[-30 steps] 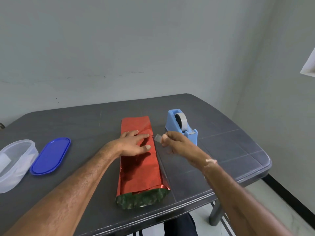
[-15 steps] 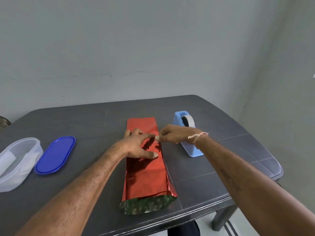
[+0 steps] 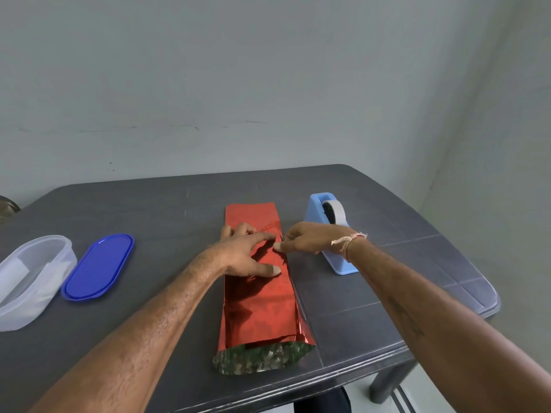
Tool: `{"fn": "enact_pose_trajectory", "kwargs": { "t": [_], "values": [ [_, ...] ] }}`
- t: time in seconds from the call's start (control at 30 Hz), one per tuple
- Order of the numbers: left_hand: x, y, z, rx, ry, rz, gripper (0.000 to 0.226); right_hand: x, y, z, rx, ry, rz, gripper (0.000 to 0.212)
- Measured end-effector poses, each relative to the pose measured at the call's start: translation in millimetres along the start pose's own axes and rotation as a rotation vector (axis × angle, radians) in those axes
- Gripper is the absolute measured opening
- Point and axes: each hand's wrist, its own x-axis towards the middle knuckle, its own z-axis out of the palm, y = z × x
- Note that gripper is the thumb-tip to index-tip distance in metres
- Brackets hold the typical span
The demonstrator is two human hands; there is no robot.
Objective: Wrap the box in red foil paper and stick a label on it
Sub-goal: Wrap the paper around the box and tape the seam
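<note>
Table (image 3: 387, 293), box (image 3: 259, 305) under left hand (image 3: 241, 254), right hand (image 3: 307, 238)

One wrapped box (image 3: 259, 299), one tape dispenser (image 3: 313, 210), one blue lid (image 3: 98, 266), one clear container (image 3: 35, 281), two hands (image 3: 238, 254) (image 3: 307, 238)

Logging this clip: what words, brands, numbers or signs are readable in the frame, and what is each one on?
No text can be read in the head view.
Blue lid: a small pale mark near its far end, too small to read.
Tape dispenser: no lettering shows.
Red foil paper: plain, no print and no label on it.
Clear container: a white piece inside, no writing visible.
</note>
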Motion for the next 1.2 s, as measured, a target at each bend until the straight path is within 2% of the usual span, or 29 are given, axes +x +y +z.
{"fn": "enact_pose_trajectory", "kwargs": {
  "t": [0.1, 0.27, 0.43, 0.67, 0.77, 0.87, 1.0, 1.1, 1.2],
  "values": [
    [0, 0, 0, 0.006, -0.004, -0.002, 0.087, 1, 2, 1, 0.059, -0.016, 0.015, 0.049],
    [0, -1, 0, 0.018, -0.010, -0.003, 0.086, 4, 12, 8, 0.273, -0.098, 0.012, 0.036],
    [0, -3, 0, 0.010, -0.017, -0.002, 0.087, 10, 25, 17, 0.437, -0.144, -0.015, 0.042],
    [-2, -3, 0, 0.005, -0.016, 0.013, 0.086, 18, 35, 22, 0.441, -0.125, -0.056, 0.019],
    [-2, -3, 0, -0.004, -0.023, 0.009, 0.086, 24, 36, 31, 0.345, -0.077, -0.073, 0.016],
    [-2, -2, 0, 0.001, -0.024, 0.012, 0.086, 29, 36, 39, 0.391, 0.027, -0.097, 0.017],
    [-1, -2, 1, -0.015, -0.015, 0.021, 0.086, 31, 36, 44, 0.313, 0.130, -0.107, 0.013],
    [-1, -1, 1, -0.015, -0.018, 0.026, 0.085, 26, 42, 54, 0.494, 0.222, -0.101, 0.016],
    [0, -2, 0, -0.008, -0.013, 0.024, 0.085, 21, 51, 58, 0.660, 0.227, -0.105, 0.027]
  ]
}}
